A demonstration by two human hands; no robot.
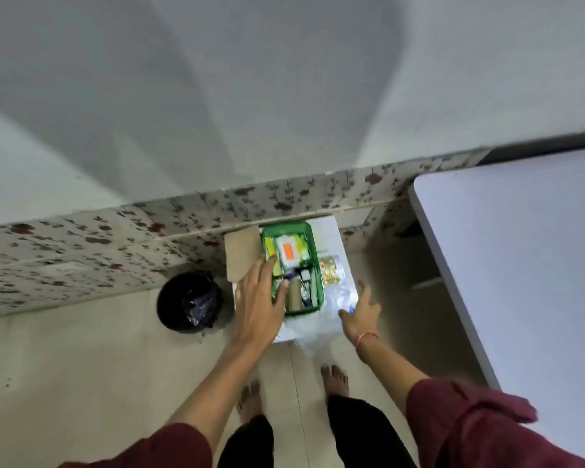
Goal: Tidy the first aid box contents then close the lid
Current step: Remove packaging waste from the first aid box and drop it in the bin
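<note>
A green first aid box [314, 251] stands open on a small white stool [331, 231] by the wall. Inside lie a white packet with an orange label [289, 253], a tan bandage roll [295, 295] and other small items. My left hand [259, 298] rests on the box's left rim, fingers spread, thumb over the inside. My right hand [360, 314] hovers open to the right of the box, above clear plastic wrapping [335, 298]. A gold blister pack [330, 270] lies outside the box on the right. The lid's whereabouts I cannot tell.
A brown cardboard piece [242, 253] leans left of the box. A black bin [190, 302] with a liner stands on the floor at left. A white table [520, 265] fills the right side. A patterned tiled wall base [115, 244] runs behind. My bare feet stand below the stool.
</note>
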